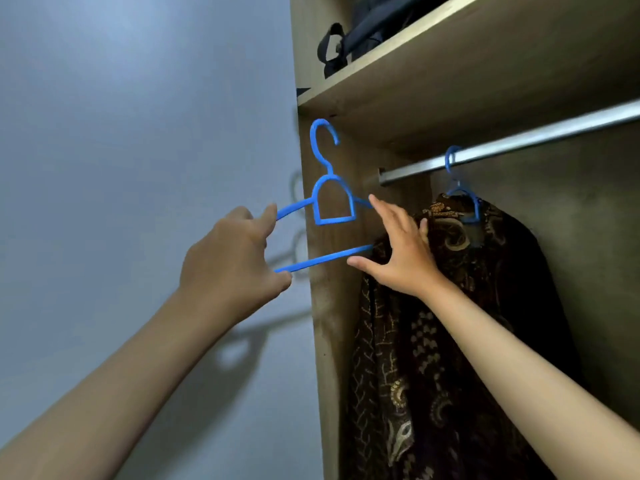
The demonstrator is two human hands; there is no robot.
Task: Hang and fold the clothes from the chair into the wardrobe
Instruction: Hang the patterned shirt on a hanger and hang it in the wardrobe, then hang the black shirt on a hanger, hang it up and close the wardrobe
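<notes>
Hanger work is in hand at the wardrobe [332,341]. Left hand [232,261] holds the left end of an empty blue hanger [334,206], its fingers curled round the shoulder arm above and the bottom bar below; this grip is narrow and closed on the plastic, and it carries the hanger upright with the hook at the top, out in front of the wardrobe's side panel and clear of the rail [512,142]. Right hand [398,251] is spread wide, fingers straight, at the hanger's right end; the fingertips lie at the shoulder arm and the thumb under the bottom bar, but whether they press the plastic or only come near it I cannot tell. It looks placed to steady that end.

Behind the right hand a dark patterned shirt [450,341] already hangs from a second blue hanger [462,188] hooked over the rail, so one garment appears done. Above, on the shelf [450,64], a dark bag [363,32] sits near the edge.

Chair and remaining clothes are out of view. By my judgement the empty hanger is meant for the next garment, so most of the task remains.
</notes>
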